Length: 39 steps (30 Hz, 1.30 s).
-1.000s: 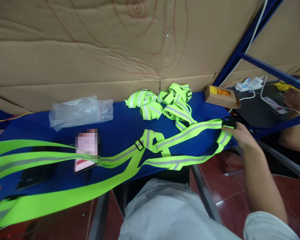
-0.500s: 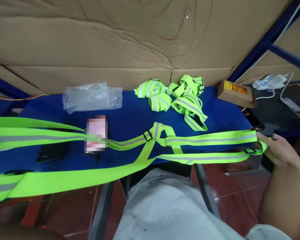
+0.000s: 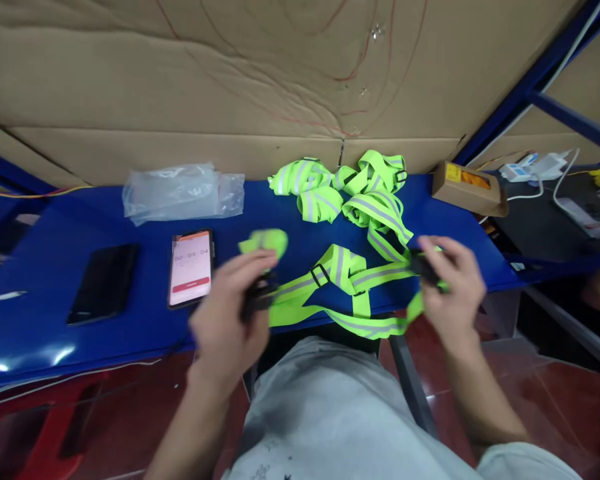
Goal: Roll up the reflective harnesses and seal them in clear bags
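A fluorescent yellow-green reflective harness [image 3: 337, 270] with grey stripes and black slider buckles lies slackly across the near edge of the blue table, between my hands. My left hand [image 3: 233, 317] is closed around one end of it, with a dark, blurred buckle-like part and a loop of strap showing at the fingers. The opposite end is in my right hand [image 3: 455, 287], closed on another dark part, also blurred. Behind it, several bundled reflective straps [image 3: 320, 190] of the same kind sit near the cardboard wall.
Clear plastic bags [image 3: 175, 193] lie at the back left. A lit phone [image 3: 193, 270] and a dark phone [image 3: 103, 283] rest near my left hand. A small cardboard box [image 3: 467, 190] stands at the back right. Beyond it are a white adapter [image 3: 523, 168] and cables.
Both hands have come inward from the sides, my left one now in view. The harness, stretched taut across the table before, hangs loose and no longer covers the phones.
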Motion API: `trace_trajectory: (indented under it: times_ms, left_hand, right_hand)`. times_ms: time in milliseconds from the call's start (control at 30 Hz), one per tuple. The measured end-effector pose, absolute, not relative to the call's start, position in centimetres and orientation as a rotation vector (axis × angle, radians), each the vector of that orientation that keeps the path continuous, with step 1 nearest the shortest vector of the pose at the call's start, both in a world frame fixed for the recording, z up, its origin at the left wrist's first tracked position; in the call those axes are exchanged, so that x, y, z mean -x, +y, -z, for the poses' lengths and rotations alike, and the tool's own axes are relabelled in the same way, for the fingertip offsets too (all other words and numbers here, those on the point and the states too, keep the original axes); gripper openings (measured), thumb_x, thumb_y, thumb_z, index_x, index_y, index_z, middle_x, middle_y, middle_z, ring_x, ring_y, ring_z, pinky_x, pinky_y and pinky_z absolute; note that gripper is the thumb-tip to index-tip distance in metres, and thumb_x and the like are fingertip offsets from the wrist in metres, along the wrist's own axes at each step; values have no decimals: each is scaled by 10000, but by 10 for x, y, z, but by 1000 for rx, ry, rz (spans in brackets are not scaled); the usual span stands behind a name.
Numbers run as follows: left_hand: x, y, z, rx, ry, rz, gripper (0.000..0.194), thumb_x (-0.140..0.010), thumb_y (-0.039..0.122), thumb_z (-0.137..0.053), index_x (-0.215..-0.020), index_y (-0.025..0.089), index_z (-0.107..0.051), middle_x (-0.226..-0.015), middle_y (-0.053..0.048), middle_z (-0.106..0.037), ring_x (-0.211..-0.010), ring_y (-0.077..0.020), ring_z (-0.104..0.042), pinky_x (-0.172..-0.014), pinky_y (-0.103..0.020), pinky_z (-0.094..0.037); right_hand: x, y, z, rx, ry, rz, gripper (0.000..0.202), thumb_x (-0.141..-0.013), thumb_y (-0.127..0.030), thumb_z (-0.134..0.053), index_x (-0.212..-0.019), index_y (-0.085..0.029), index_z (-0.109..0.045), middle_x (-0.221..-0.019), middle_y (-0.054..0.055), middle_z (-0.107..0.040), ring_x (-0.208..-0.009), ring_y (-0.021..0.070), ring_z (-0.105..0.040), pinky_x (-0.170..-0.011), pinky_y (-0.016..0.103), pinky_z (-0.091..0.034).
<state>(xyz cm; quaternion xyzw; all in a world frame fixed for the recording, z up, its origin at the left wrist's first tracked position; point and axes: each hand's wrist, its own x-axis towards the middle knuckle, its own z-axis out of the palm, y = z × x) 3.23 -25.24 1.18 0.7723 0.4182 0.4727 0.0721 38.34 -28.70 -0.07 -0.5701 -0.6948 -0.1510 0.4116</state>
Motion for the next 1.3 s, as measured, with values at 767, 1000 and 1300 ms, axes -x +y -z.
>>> trace_trajectory:
  times_ms: [767, 1000, 1300]
  left_hand:
    - [-113, -258, 25, -2438, 1691, -1002, 929, -895, 42, -494, -1710, 93, -52, -1414, -263, -458, -1321, -378, -492, -1095, -605, -507]
    - [-110, -257, 26, -2505, 1642, -964, 940, -901, 45, -501, -1714, 107, -32, -1398, -247, -479, -1287, -361, -516, -1084, -570, -514]
    - [-64, -247, -1, -2428, 1162, -1027, 988, -775, -104, -415, -1692, 232, -265, -1450, -127, -559, -1338, -245, -525, -1161, -402, -472]
  right_hand:
    - [-259, -264, 25, 1542, -1808, 163, 916, -929, -123, -495, -1730, -289, -83, -1489, 190, -381, -1444, 370, -407, -1067, 581, -514]
    - [-255, -266, 27, 1505, -1850, 32, 850, -948, -127, -497, -1716, -293, -171, -1526, 185, -385, -1448, 353, -427, -1135, 613, -474]
    - [-300, -259, -2, 1045, -1737, -942, 406, -1013, -241, -625, -1406, -322, -694, -1327, 79, -690, -1339, 217, -620, -1138, 393, -529]
